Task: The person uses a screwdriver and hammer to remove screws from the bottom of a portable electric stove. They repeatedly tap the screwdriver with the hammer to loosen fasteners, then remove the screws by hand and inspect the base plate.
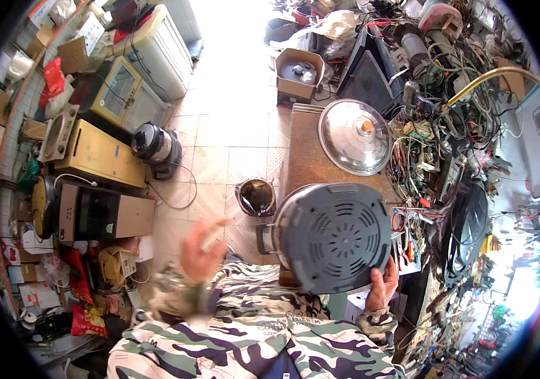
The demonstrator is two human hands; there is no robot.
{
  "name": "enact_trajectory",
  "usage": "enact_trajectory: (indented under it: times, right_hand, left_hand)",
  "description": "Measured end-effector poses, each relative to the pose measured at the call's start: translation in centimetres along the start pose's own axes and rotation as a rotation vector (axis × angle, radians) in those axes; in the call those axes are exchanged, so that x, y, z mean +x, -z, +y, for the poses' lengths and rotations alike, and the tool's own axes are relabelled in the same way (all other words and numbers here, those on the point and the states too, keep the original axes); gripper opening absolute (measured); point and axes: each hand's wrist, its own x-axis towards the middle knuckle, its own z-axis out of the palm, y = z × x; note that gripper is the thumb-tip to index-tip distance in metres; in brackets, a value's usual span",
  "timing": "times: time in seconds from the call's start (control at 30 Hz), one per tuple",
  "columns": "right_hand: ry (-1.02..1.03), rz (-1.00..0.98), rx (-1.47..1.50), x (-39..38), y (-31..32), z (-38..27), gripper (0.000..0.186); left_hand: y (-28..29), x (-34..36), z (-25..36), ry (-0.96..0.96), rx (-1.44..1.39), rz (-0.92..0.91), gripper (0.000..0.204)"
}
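Note:
An electric cooking pot (345,237) stands tipped with its dark grey, vented base facing me, over the near end of the brown work table. Part of its metal side and a black side handle (263,239) show on the left. My right hand (383,285) grips the base's lower right edge, thumb on the face of it. Off to the left, away from the pot, my left hand (203,249) hangs in the air, smeared by motion, with fingers apart and nothing in them. A shiny domed lid (354,138) with an orange-brown knob lies on the table beyond the pot.
The brown table (304,151) borders a heap of tools, wires and parts (418,151) on the right. A lined bin (256,197) stands on the floor beside it. Further off are an open cardboard box (299,76) and, leftward, a pressure cooker (155,145) and stacked appliances (109,155).

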Motion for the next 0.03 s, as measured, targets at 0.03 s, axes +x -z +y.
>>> enact_trajectory:
  times: [0.03]
  right_hand:
    - [-0.028,0.075,-0.030,-0.74,-1.55,-1.01,0.081]
  left_hand:
    - [3.97,0.87,0.13,-0.036,-0.027,0.103,0.053]
